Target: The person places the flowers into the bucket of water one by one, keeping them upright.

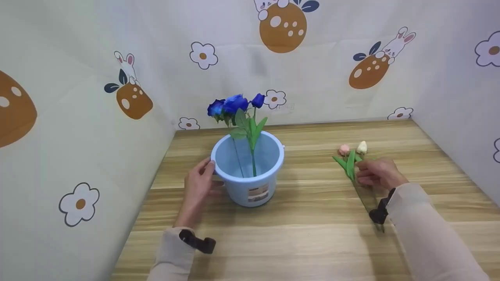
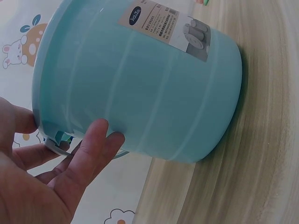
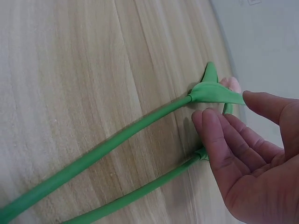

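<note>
A light blue bucket (image 1: 236,191) stands upright on the table, with blue artificial roses (image 1: 236,104) leaning inside it. My left hand (image 1: 198,182) holds the bucket's left side, thumb at the rim and fingers around the handle mount and against the wall (image 2: 154,102). To the right, a pink tulip (image 1: 344,150) and a white tulip (image 1: 362,147), both artificial, lie on the table. My right hand (image 1: 379,172) is over their stems, fingers bent beside a green leaf (image 3: 215,93). The thumb tip overlaps that leaf's end, with a gap between thumb and fingers.
The wood-grain table (image 1: 312,234) meets a patterned cloth wall (image 1: 312,86) at the back, and similar cloth rises on the left and right. A printed label (image 1: 258,193) is on the bucket's front.
</note>
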Demonstrator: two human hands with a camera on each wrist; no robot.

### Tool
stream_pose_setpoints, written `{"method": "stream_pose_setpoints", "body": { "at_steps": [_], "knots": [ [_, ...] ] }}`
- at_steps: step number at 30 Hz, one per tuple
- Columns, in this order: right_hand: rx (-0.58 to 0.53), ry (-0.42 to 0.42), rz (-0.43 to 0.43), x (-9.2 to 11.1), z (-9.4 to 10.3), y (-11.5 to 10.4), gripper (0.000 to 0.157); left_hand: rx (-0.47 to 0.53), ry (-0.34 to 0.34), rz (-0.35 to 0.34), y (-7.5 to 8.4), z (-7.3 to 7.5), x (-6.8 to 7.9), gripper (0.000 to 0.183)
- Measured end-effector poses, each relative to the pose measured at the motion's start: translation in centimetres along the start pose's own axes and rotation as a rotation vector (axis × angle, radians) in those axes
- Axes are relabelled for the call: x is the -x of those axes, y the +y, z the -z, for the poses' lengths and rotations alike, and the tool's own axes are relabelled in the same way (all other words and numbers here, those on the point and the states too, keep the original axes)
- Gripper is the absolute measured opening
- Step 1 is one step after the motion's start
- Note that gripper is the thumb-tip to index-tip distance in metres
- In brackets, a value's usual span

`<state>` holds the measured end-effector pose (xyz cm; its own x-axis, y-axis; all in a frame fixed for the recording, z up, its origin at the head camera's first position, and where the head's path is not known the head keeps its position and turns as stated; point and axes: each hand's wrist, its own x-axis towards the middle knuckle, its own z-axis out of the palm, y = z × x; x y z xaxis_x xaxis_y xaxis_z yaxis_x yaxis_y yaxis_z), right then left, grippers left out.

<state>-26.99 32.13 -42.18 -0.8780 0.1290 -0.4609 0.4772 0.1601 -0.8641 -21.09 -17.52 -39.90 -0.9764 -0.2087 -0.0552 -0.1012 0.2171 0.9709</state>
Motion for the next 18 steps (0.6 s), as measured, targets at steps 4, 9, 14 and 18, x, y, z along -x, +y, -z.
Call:
{"method": "stream_pose_setpoints", "body": {
  "at_steps": [4, 9, 14, 18],
  "knots": [
    [0.029, 0.013, 0.001, 0.0, -0.2, 0.1, 0.019, -0.001, 0.008, -0.015, -0.1, 0.0, 0.0, 0.049],
    [0.054, 0.024, -0.017, -0.1, -0.5, 0.2, 0.019, 0.005, -0.004, -0.012, -0.2, 0.0, 0.0, 0.048],
    [0.082, 0.045, -0.023, -0.1, -1.1, 0.2, 0.011, -0.005, -0.003, -0.014, -0.1, 0.0, 0.0, 0.049],
    [0.102, 0.057, -0.029, -0.1, -1.8, 0.2, 0.008, -0.022, 0.013, -0.026, -0.1, 0.0, 0.0, 0.049]
  ]
}}
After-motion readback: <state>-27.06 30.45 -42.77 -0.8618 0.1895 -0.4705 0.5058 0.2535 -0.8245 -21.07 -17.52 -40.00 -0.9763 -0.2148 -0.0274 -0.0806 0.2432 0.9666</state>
